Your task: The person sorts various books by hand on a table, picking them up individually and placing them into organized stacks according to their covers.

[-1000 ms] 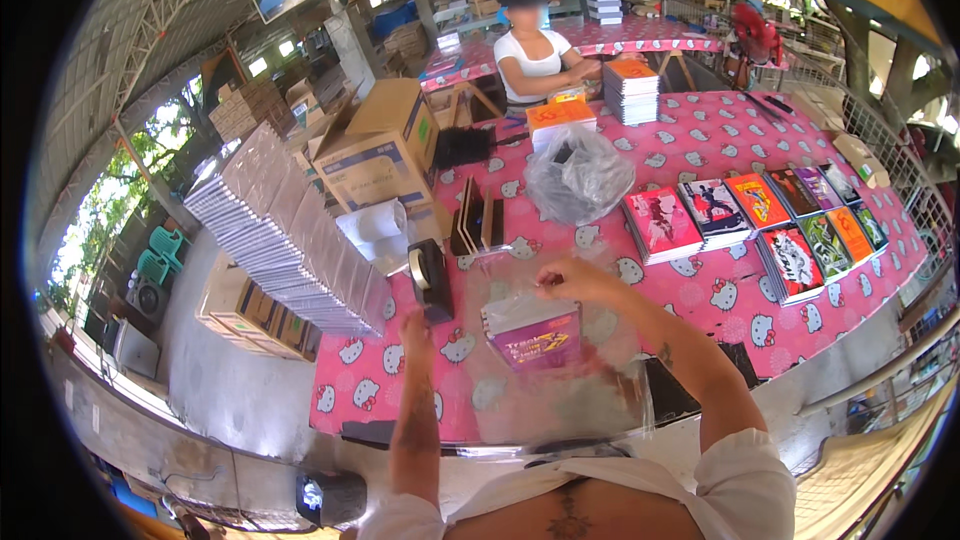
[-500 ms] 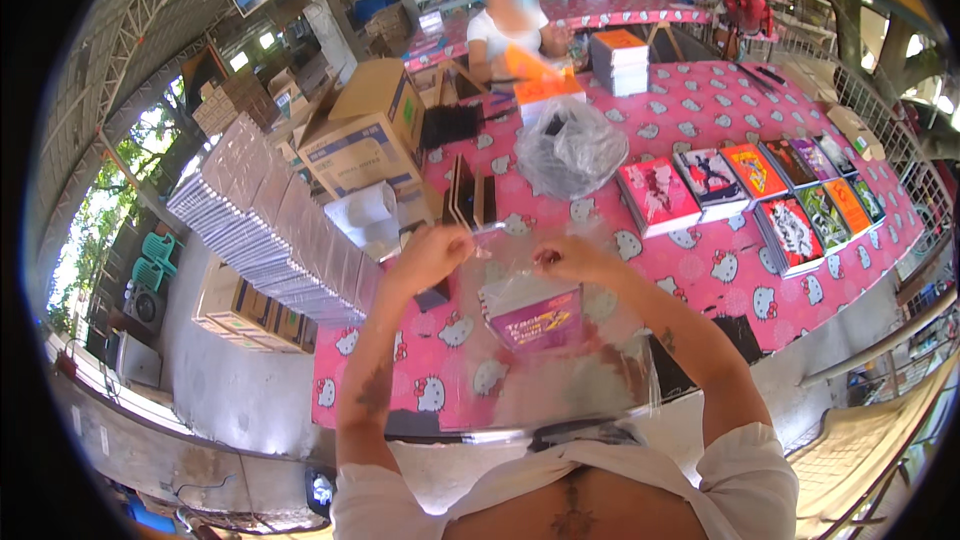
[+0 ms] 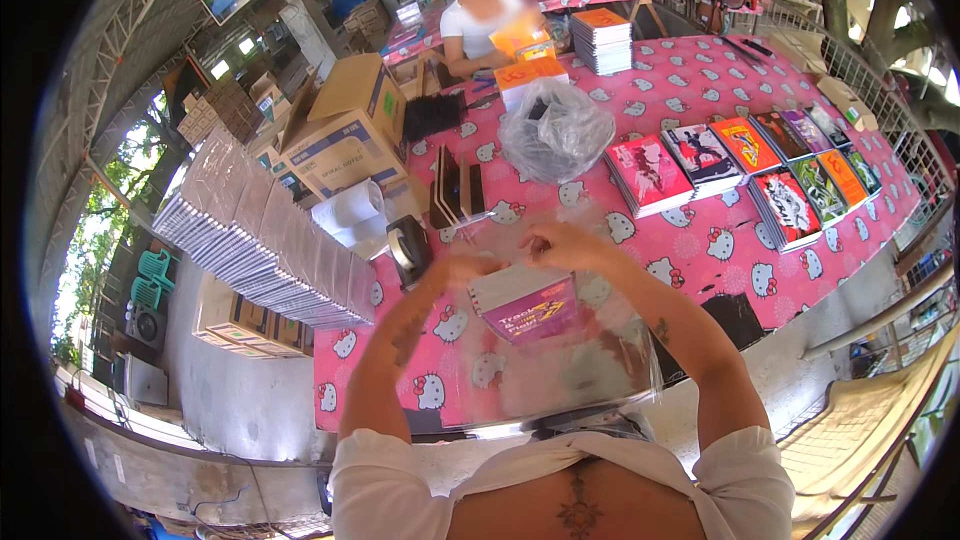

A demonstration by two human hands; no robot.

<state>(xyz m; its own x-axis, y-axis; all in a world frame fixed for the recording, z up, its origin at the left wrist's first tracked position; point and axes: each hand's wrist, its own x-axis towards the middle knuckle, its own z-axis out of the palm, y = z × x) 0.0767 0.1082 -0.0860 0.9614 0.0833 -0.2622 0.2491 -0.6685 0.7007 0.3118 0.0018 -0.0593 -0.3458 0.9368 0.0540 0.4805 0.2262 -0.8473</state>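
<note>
A stack of purple-covered spiral notebooks (image 3: 530, 315) lies in front of me on a sheet of clear plastic film (image 3: 600, 365), which spreads around it. My right hand (image 3: 565, 245) is closed in a pinch above the far right corner of the stack, with clear film between the fingertips. At the far left corner, my left hand (image 3: 465, 272) comes in low, its fingers smeared by motion; whether they grip the film cannot be seen. Left of that hand stands a tape dispenser (image 3: 408, 250), with dark upright notebooks (image 3: 458, 190) just beyond it.
Shrink-wrapped notebooks (image 3: 265, 230) rise in a tall pile at left, near an open carton (image 3: 345, 130). A plastic bag (image 3: 557, 135) sits farther back. Colourful notebook stacks (image 3: 650, 175) line the right of the pink table (image 3: 700, 285). Across it, a person (image 3: 480, 25) handles orange notebooks.
My left hand has moved right and slightly nearer, up to the notebook stack. My right hand has shifted slightly left and away. The view has tilted slightly, and the co-worker's orange notebook has moved.
</note>
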